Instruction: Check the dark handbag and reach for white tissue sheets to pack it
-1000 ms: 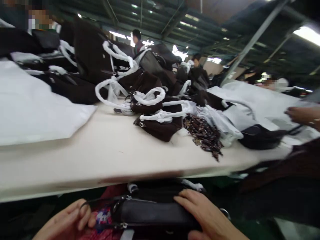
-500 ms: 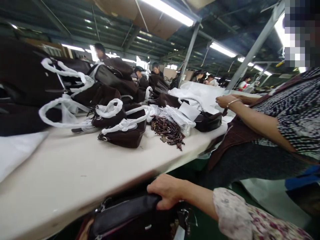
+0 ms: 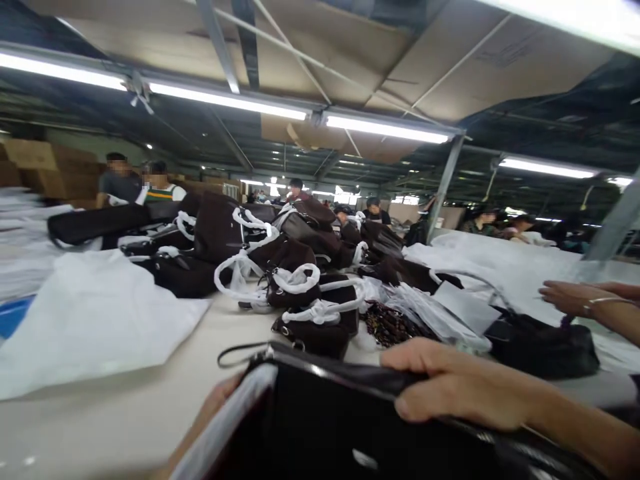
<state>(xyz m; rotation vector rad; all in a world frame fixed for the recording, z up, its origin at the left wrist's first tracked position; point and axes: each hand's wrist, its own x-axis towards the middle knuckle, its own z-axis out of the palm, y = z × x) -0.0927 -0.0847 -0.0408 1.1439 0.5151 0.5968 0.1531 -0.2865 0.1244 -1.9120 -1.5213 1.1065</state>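
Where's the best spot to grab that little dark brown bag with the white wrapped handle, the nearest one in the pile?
Probably by the white wrapped handle of the small dark brown bag, coming from above on the near side. The handle arches up clear of the body, while other bags crowd it behind and beaded pieces lie to its right.

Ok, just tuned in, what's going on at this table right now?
A person is holding a black bag up over the near edge of the long table. The right hand grips its top rim; the left hand shows only partly behind the bag's left side. Further along lie brown bags with white-wrapped handles and a white sheet. On the right, a co-worker's hand rests near another black bag.
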